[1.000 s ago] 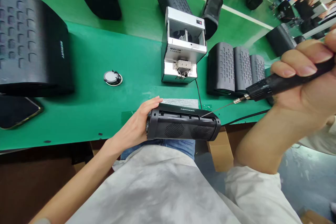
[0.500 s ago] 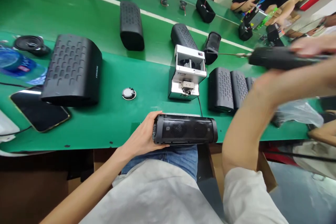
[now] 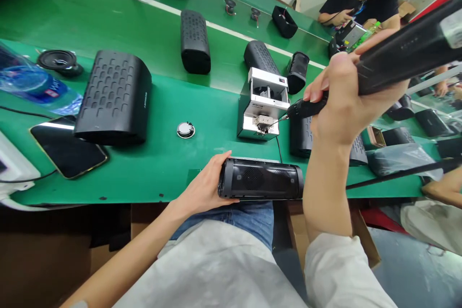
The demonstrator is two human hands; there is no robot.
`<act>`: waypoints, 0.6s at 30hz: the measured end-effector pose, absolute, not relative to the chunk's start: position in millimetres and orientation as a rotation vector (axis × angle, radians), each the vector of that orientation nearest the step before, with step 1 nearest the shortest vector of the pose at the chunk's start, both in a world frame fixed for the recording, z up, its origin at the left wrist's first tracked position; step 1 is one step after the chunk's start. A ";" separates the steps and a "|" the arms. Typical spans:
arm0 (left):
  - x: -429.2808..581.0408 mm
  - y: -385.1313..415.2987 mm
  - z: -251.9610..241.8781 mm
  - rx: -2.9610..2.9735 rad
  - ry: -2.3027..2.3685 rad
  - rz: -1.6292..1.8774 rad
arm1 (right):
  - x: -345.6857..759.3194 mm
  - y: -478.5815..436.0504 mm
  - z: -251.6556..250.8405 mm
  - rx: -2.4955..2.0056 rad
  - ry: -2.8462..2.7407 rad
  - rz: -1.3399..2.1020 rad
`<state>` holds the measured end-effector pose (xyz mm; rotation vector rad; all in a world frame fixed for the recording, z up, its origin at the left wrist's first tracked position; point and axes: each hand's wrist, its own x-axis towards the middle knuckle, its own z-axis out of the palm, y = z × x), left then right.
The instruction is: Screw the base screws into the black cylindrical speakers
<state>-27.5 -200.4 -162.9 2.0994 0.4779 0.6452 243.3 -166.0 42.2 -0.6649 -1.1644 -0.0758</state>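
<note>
My left hand (image 3: 208,184) is closed around the left end of a black speaker (image 3: 262,179), which lies on its side at the table's front edge with its glossy face up. In my right hand (image 3: 348,91) is a black electric screwdriver (image 3: 407,50), its thin bit pointing left and down. The bit's tip is at the small metal outlet of a white screw feeder (image 3: 263,103). Whether a screw sits on the tip is too small to tell. A round silver-white part (image 3: 186,129) lies on the green mat left of the feeder.
At left are a large black speaker (image 3: 114,98), a phone (image 3: 68,147), a loose speaker driver (image 3: 58,61) and a blue-labelled bottle (image 3: 39,84). More speakers stand behind the feeder, including one dark speaker (image 3: 195,41). A co-worker (image 3: 344,2) sits at the far right.
My right hand has brought the screwdriver down and left, from beyond the feeder to its outlet. My left hand keeps its hold on the speaker. The view has shifted slightly.
</note>
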 end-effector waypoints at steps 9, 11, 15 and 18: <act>-26.7 -200.7 -162.7 2.084 0.476 0.651 | 258.7 -153.5 29.5 -0.886 -1.103 -0.086; -26.7 -200.4 -161.8 2.089 0.471 0.641 | 256.9 -156.3 29.1 -0.880 -1.093 -0.064; -26.8 -201.1 -159.6 2.106 0.475 0.612 | 241.8 -181.6 39.7 -0.899 -1.103 -0.035; -26.8 -201.3 -158.6 2.110 0.497 0.590 | 236.6 -216.7 58.8 -1.000 -1.104 -0.015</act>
